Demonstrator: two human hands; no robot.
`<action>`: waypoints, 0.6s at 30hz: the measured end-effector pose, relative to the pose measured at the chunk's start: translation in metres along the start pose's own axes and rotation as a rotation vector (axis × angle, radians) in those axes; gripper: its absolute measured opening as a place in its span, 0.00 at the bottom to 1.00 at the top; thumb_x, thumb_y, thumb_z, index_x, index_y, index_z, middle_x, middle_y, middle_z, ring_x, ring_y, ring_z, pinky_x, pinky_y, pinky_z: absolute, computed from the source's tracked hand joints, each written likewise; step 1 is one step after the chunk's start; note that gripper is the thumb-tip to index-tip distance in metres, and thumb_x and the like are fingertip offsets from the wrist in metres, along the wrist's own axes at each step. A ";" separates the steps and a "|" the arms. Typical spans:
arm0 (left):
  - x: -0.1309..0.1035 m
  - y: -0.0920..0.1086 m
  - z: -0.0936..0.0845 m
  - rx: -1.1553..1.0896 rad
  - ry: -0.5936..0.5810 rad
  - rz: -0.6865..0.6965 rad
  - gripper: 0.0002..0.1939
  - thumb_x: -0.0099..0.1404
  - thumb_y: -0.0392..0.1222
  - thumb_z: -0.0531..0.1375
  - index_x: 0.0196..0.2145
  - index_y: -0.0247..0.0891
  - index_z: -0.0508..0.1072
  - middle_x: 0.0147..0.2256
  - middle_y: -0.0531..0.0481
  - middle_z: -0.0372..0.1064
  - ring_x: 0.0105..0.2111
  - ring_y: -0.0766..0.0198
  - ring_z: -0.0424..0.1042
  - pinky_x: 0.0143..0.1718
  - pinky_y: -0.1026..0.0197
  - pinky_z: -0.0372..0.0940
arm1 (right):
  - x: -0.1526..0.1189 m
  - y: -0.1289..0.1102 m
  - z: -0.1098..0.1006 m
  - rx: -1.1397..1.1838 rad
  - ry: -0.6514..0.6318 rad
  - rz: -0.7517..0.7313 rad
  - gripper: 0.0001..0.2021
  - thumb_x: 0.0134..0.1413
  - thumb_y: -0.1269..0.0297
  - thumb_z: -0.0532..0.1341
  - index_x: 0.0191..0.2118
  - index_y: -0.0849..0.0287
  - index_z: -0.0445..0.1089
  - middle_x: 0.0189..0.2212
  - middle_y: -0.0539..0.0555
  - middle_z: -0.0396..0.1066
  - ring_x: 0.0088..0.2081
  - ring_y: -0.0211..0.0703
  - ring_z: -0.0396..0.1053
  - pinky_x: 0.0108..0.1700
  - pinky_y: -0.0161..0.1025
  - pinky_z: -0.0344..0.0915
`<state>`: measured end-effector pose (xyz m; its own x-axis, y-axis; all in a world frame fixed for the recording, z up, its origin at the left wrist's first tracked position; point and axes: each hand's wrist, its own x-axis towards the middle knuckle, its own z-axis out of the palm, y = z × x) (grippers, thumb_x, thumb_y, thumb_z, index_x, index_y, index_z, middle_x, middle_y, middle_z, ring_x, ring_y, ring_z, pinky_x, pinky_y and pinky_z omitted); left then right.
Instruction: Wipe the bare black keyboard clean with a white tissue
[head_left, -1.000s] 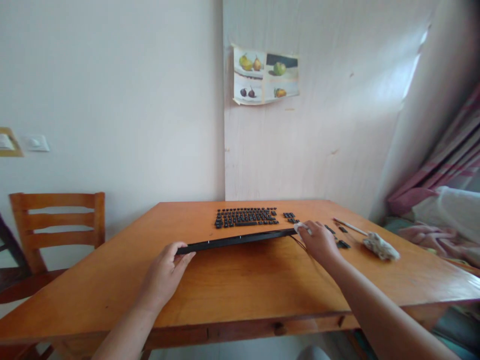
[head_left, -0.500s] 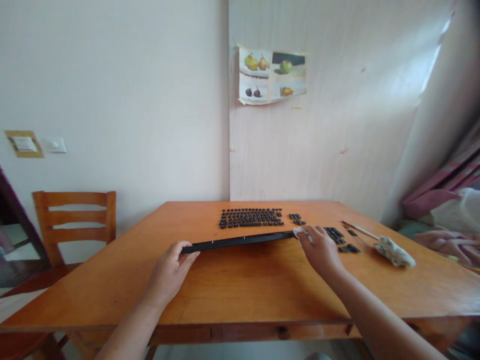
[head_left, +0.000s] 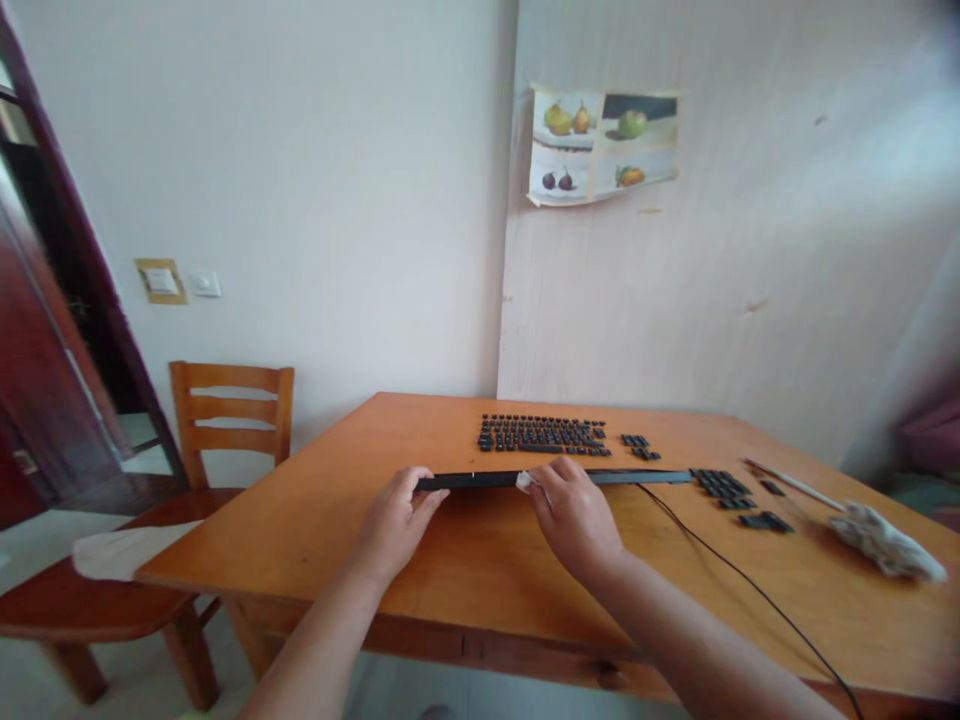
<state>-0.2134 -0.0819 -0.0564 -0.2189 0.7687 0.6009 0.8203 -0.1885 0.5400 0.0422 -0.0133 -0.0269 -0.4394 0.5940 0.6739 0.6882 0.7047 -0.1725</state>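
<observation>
A long, thin black keyboard base (head_left: 480, 481) is held edge-on above the table, a cable (head_left: 727, 566) running from it toward the lower right. My left hand (head_left: 395, 520) grips its left end between thumb and fingers. Around the middle of its edge, my right hand (head_left: 577, 515) pinches a small white wipe (head_left: 524, 481) against the black surface. Behind the base, loose black keycaps (head_left: 544, 436) lie in keyboard-like rows. More keycaps (head_left: 721, 486) sit off to the right of it.
A rolled grey-white cloth (head_left: 889, 540) lies at the right of the wooden table (head_left: 315, 530), with a thin stick (head_left: 795, 483) beside it. A wooden chair (head_left: 232, 425) stands at the left. A fruit picture (head_left: 604, 147) hangs on the wall.
My right hand has slid the wipe leftward along the edge, from the right end to the middle. The base is now more level. My view has turned left, and the cable has come into sight.
</observation>
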 end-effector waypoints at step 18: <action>-0.003 -0.006 0.001 -0.106 -0.037 0.055 0.09 0.63 0.37 0.55 0.42 0.41 0.68 0.41 0.46 0.71 0.42 0.57 0.72 0.43 0.56 0.65 | 0.047 -0.112 0.032 -0.019 -0.193 -0.147 0.10 0.64 0.65 0.53 0.36 0.59 0.72 0.35 0.57 0.69 0.39 0.46 0.65 0.40 0.39 0.59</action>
<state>-0.2170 -0.0830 -0.0618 -0.1541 0.7769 0.6105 0.7699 -0.2928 0.5670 -0.0737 -0.0515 0.0012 -0.6366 0.5503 0.5403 0.6185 0.7828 -0.0685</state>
